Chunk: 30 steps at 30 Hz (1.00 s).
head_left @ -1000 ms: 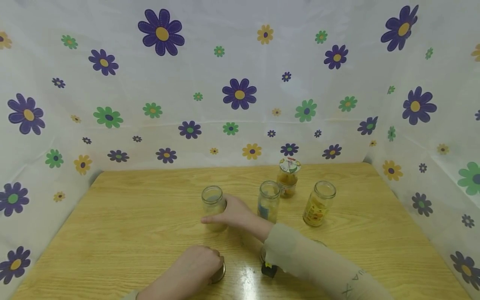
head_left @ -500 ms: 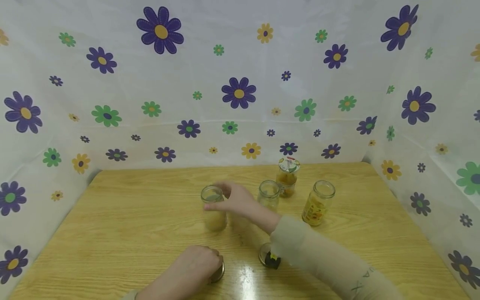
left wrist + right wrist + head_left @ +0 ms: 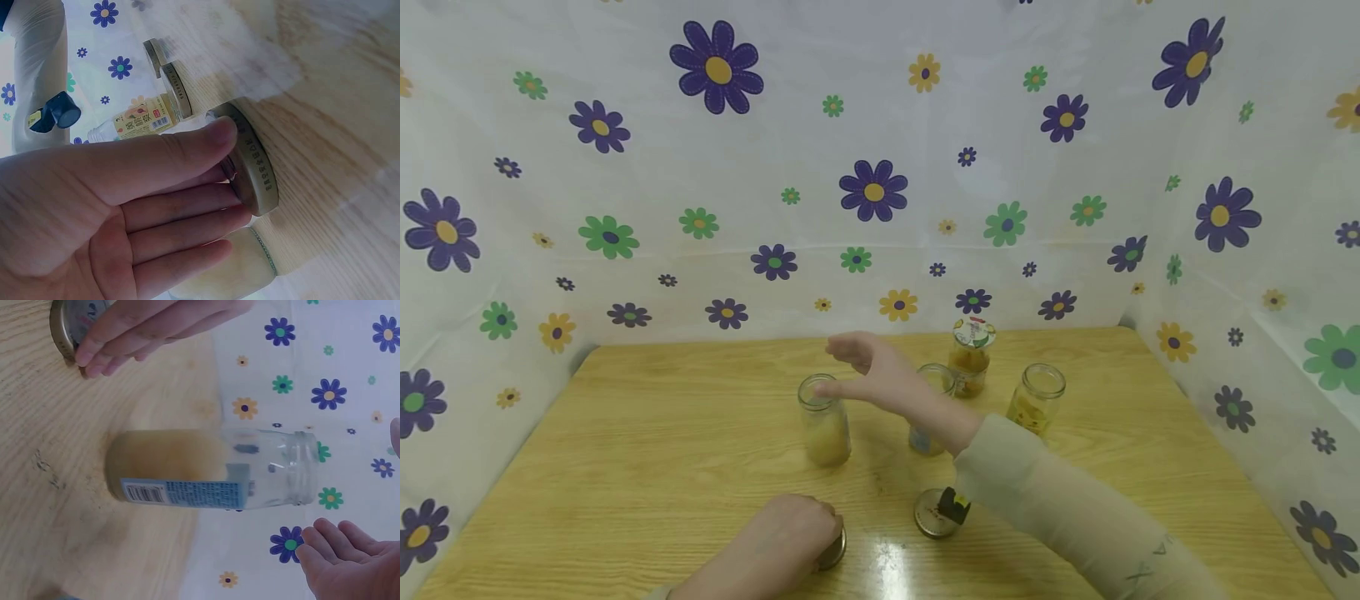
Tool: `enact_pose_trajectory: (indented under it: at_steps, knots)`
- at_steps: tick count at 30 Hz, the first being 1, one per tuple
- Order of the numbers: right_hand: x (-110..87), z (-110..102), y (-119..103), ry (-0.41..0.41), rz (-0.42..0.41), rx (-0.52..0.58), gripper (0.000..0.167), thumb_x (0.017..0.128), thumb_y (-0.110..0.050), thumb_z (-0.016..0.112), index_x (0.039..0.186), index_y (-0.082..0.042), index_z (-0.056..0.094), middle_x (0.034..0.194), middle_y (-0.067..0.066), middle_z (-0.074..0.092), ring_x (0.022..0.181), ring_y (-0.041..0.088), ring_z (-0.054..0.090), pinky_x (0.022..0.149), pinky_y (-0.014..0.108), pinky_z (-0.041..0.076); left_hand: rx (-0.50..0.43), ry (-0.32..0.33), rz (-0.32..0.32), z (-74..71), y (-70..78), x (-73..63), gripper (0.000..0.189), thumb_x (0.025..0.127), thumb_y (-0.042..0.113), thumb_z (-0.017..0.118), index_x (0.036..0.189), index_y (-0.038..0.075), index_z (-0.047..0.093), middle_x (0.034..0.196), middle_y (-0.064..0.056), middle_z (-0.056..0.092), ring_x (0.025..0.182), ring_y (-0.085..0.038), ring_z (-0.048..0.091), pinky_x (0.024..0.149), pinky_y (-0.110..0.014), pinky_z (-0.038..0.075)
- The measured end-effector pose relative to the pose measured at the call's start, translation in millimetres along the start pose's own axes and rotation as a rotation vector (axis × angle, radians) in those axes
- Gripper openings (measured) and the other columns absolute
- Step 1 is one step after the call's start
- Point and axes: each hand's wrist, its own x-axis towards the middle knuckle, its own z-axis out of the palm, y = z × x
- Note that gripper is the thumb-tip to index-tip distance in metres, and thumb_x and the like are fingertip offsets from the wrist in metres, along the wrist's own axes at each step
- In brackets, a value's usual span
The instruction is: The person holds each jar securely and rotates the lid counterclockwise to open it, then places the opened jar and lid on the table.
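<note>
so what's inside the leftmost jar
The leftmost jar holds cloudy, pale yellow contents in its lower part; above them, the jar is clear. In the right wrist view, its blue label hides part of the contents.

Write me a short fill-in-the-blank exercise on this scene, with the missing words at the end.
1. The left hand pinches a lid between its fingers and ____.
2. The right hand holds ____.
3. The head view shows ____ jars on the table.
4. The barcoded label in the right wrist view is mostly ____.

Missing words: thumb; nothing; four; blue.
</note>
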Motion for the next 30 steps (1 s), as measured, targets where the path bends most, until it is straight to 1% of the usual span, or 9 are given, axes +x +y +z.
enact_pose_trajectory:
  at_steps: [5, 10, 14, 16, 19, 24, 26, 30]
  knots:
    - [-3.4, -9, -11, 0.009, -0.008, 0.002, 0.068, 0.096, -0.021, 0.079, 0.155, -0.004, 0.049, 0.161, 0.013, 0.053, 0.153, 0.030, 0.047, 0.131, 0.042, 0.034, -0.002, -0.018, -0.001, 0.9, -0.8, 0.3, 0.038, 0.066, 0.000, 0.085, 0.059, 0.023, 0.056, 0.060, 0.013, 0.047, 0.056, -0.002, 0.028, 0.047, -0.018, 0.030]
    - [-1.6, -20, -13, 0.026, -0.005, 0.003, 0.070, 0.096, -0.021, 0.080, 0.156, -0.005, 0.048, 0.162, 0.012, 0.052, 0.155, 0.029, 0.045, 0.132, 0.041, 0.033, -0.003, -0.023, -0.003, 1.4, -0.4, 0.8, 0.036, 0.066, 0.001, 0.085, 0.061, 0.022, 0.056, 0.061, 0.012, 0.049, 0.055, -0.003, 0.030, 0.046, -0.019, 0.031]
    - [-2.3, -31, -15, 0.072, -0.010, 0.023, 0.070, 0.096, -0.020, 0.080, 0.156, -0.007, 0.048, 0.162, 0.011, 0.053, 0.154, 0.028, 0.046, 0.132, 0.041, 0.033, 0.027, -0.008, 0.005, 3.1, -0.5, 1.2, 0.035, 0.065, 0.002, 0.085, 0.061, 0.022, 0.056, 0.061, 0.011, 0.052, 0.054, -0.004, 0.034, 0.046, -0.020, 0.033]
    - [-3.2, -37, -16, 0.108, -0.021, 0.028, 0.068, 0.097, -0.021, 0.080, 0.156, -0.008, 0.049, 0.161, 0.010, 0.054, 0.154, 0.028, 0.047, 0.131, 0.041, 0.034, 0.037, 0.002, 0.012, 3.3, -0.6, 1.1, 0.036, 0.065, 0.002, 0.085, 0.061, 0.022, 0.055, 0.061, 0.011, 0.052, 0.054, -0.003, 0.034, 0.046, -0.020, 0.032]
    - [-3.9, -48, -16, 0.160, -0.029, 0.033, 0.068, 0.098, -0.024, 0.079, 0.156, -0.009, 0.049, 0.160, 0.010, 0.055, 0.152, 0.029, 0.048, 0.131, 0.043, 0.035, 0.035, 0.013, 0.014, 2.5, -0.3, 0.4, 0.038, 0.065, 0.001, 0.083, 0.059, 0.022, 0.053, 0.060, 0.012, 0.049, 0.054, -0.003, 0.029, 0.046, -0.020, 0.030]
    - [-2.6, -64, -11, 0.219, -0.019, 0.024, 0.067, 0.099, -0.028, 0.078, 0.156, -0.011, 0.049, 0.160, 0.008, 0.056, 0.151, 0.029, 0.049, 0.129, 0.047, 0.037, -0.019, 0.029, 0.010, -0.5, 0.0, -1.8, 0.044, 0.063, -0.004, 0.077, 0.054, 0.023, 0.044, 0.058, 0.015, 0.035, 0.057, -0.003, 0.020, 0.046, -0.018, 0.023]
    - [-1.8, -70, -8, 0.241, -0.008, 0.021, 0.067, 0.099, -0.029, 0.078, 0.157, -0.011, 0.049, 0.160, 0.008, 0.056, 0.151, 0.028, 0.049, 0.130, 0.047, 0.036, -0.035, 0.035, 0.012, -1.2, -0.4, -2.7, 0.044, 0.062, -0.004, 0.076, 0.054, 0.023, 0.042, 0.059, 0.015, 0.031, 0.058, -0.003, 0.020, 0.046, -0.017, 0.022]
    - [0.3, -79, 2, 0.296, 0.020, 0.020, 0.069, 0.098, -0.029, 0.079, 0.156, -0.010, 0.049, 0.160, 0.010, 0.055, 0.152, 0.028, 0.048, 0.130, 0.043, 0.036, -0.042, 0.046, 0.012, -1.5, -1.3, -3.7, 0.043, 0.062, -0.003, 0.077, 0.054, 0.024, 0.045, 0.058, 0.015, 0.032, 0.057, -0.001, 0.021, 0.046, -0.017, 0.023]
